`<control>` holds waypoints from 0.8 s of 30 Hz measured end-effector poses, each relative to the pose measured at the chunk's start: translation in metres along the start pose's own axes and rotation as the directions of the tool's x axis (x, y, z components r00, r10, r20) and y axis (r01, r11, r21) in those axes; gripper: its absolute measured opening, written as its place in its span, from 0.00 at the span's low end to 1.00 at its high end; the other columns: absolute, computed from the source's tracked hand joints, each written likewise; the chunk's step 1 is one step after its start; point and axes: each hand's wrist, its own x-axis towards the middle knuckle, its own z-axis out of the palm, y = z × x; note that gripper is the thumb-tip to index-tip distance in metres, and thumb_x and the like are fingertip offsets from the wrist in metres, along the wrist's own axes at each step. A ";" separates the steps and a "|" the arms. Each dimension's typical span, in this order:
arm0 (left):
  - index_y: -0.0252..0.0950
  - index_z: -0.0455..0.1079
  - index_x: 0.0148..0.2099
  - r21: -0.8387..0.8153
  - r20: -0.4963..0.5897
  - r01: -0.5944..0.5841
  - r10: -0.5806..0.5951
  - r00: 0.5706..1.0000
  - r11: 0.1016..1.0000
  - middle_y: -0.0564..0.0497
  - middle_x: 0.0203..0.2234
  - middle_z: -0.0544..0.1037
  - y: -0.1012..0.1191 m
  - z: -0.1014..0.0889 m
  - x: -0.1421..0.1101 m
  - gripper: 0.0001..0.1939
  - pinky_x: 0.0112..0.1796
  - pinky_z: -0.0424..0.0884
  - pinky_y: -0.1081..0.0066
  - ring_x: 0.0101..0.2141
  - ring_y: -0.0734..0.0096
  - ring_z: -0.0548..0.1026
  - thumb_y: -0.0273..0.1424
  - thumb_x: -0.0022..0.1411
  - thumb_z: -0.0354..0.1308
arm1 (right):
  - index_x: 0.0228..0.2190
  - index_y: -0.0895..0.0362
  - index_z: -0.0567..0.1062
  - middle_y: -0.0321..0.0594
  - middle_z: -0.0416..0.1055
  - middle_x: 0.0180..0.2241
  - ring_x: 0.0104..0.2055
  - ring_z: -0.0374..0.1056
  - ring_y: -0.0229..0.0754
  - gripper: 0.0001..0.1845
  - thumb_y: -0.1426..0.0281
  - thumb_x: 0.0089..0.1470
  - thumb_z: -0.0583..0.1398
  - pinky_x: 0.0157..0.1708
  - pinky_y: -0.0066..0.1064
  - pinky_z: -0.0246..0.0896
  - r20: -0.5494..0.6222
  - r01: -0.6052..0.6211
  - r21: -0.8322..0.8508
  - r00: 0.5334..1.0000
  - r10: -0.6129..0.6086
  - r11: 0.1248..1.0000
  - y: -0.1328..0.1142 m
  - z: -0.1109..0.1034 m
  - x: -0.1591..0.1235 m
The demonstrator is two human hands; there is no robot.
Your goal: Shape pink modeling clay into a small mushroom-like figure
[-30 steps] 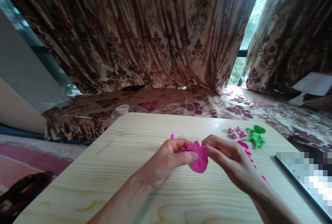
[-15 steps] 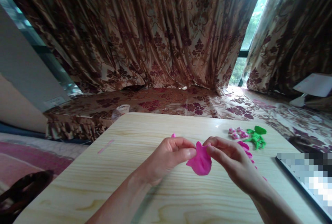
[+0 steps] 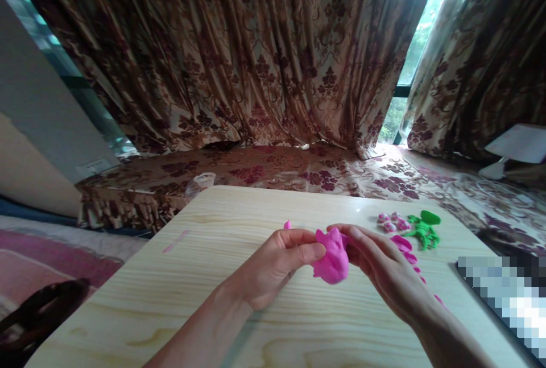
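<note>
A piece of bright pink modelling clay [image 3: 333, 260], thin and petal-like with an uneven upper edge, is held above the table between my hands. My left hand [image 3: 279, 265] pinches its left side between thumb and fingers. At its upper right edge, my right hand [image 3: 379, 260] has its fingers drawn together on the clay; part of those fingertips is hidden behind it. Beyond my left hand stands a small pointed pink clay piece [image 3: 287, 224]. Several flat pink clay petals [image 3: 403, 244] lie in a row past my right hand, partly covered by it.
The pale wooden table [image 3: 205, 282] bears green clay pieces [image 3: 424, 231] and pink-and-white clay lumps [image 3: 391, 223] at back right. A dark-edged, blurred-out device [image 3: 490, 294] lies at right. Behind are a clear plastic container [image 3: 200, 184] and a white lamp [image 3: 518, 143].
The pink clay piece has turned in my hands and looks more bunched, its upper edge folded. My right fingers have shifted behind its right edge. My left hand still pinches the left side.
</note>
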 end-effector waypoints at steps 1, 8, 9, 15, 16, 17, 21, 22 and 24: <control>0.33 0.78 0.36 -0.059 -0.017 -0.015 0.014 1.000 0.998 0.52 0.29 0.78 -0.001 -0.001 0.001 0.06 0.38 0.62 0.75 0.32 0.77 0.70 0.29 0.55 0.63 | 0.41 0.56 0.76 0.41 0.73 0.34 0.38 0.67 0.41 0.17 0.59 0.59 0.55 0.42 0.35 0.62 0.026 0.001 0.016 1.000 -0.002 1.000 0.001 -0.001 0.000; 0.30 0.76 0.35 -0.235 -0.020 -0.018 0.014 1.000 0.972 0.47 0.31 0.77 -0.006 -0.003 0.004 0.04 0.44 0.64 0.68 0.37 0.70 0.72 0.26 0.57 0.61 | 0.30 0.57 0.76 0.34 0.68 0.26 0.31 0.60 0.33 0.11 0.64 0.58 0.58 0.34 0.26 0.57 0.065 0.046 0.028 0.997 -0.047 0.999 0.001 -0.004 -0.001; 0.30 0.75 0.36 -0.251 -0.025 -0.017 0.011 1.000 0.968 0.47 0.31 0.77 -0.007 -0.003 0.005 0.04 0.43 0.65 0.67 0.36 0.70 0.72 0.25 0.57 0.61 | 0.30 0.57 0.76 0.33 0.67 0.26 0.30 0.59 0.33 0.11 0.64 0.58 0.58 0.33 0.25 0.57 0.053 0.048 0.042 0.997 -0.050 0.998 0.001 -0.004 -0.002; 0.28 0.74 0.39 -0.336 0.004 0.017 -0.016 1.000 0.942 0.45 0.32 0.77 -0.010 -0.001 0.007 0.07 0.42 0.68 0.66 0.34 0.72 0.72 0.26 0.61 0.57 | 0.37 0.56 0.77 0.35 0.70 0.28 0.31 0.62 0.33 0.09 0.67 0.57 0.60 0.35 0.26 0.58 0.110 -0.014 0.090 0.994 0.004 0.996 -0.002 -0.002 -0.002; 0.28 0.74 0.40 -0.359 0.010 0.026 -0.024 1.000 0.933 0.44 0.33 0.77 -0.010 -0.001 0.008 0.09 0.42 0.68 0.65 0.35 0.71 0.73 0.28 0.62 0.56 | 0.37 0.56 0.77 0.35 0.70 0.28 0.31 0.62 0.32 0.08 0.67 0.57 0.60 0.35 0.25 0.58 0.115 -0.028 0.105 0.993 0.016 0.994 -0.003 -0.002 -0.002; 0.28 0.74 0.41 -0.382 0.022 0.042 -0.037 0.999 0.923 0.44 0.34 0.77 -0.009 -0.001 0.008 0.11 0.43 0.69 0.64 0.36 0.69 0.73 0.29 0.64 0.54 | 0.37 0.57 0.77 0.34 0.70 0.28 0.30 0.61 0.32 0.08 0.67 0.56 0.60 0.34 0.24 0.58 0.106 -0.037 0.132 0.994 0.023 0.991 -0.004 -0.001 -0.001; 0.28 0.73 0.45 -0.416 0.078 0.101 -0.075 0.994 0.904 0.42 0.36 0.78 -0.008 0.001 0.008 0.14 0.44 0.70 0.60 0.38 0.65 0.75 0.32 0.65 0.51 | 0.41 0.55 0.76 0.35 0.70 0.30 0.30 0.63 0.32 0.11 0.67 0.55 0.61 0.32 0.24 0.60 -0.001 -0.050 0.273 0.999 0.052 0.961 -0.002 -0.002 0.003; 0.28 0.73 0.45 -0.402 0.088 0.103 -0.074 0.993 0.910 0.41 0.36 0.78 -0.008 0.001 0.008 0.13 0.44 0.70 0.60 0.38 0.66 0.75 0.31 0.65 0.52 | 0.43 0.54 0.75 0.36 0.71 0.31 0.31 0.64 0.33 0.13 0.67 0.55 0.61 0.32 0.25 0.61 -0.021 -0.058 0.288 0.998 0.067 0.956 -0.001 -0.003 0.004; 0.27 0.73 0.47 -0.375 0.089 0.101 -0.072 0.993 0.921 0.41 0.38 0.78 -0.008 0.002 0.007 0.12 0.44 0.71 0.62 0.37 0.67 0.75 0.27 0.63 0.54 | 0.46 0.54 0.73 0.38 0.71 0.32 0.32 0.65 0.36 0.16 0.67 0.55 0.61 0.33 0.28 0.62 -0.042 -0.077 0.303 0.995 0.094 0.950 0.002 -0.003 0.005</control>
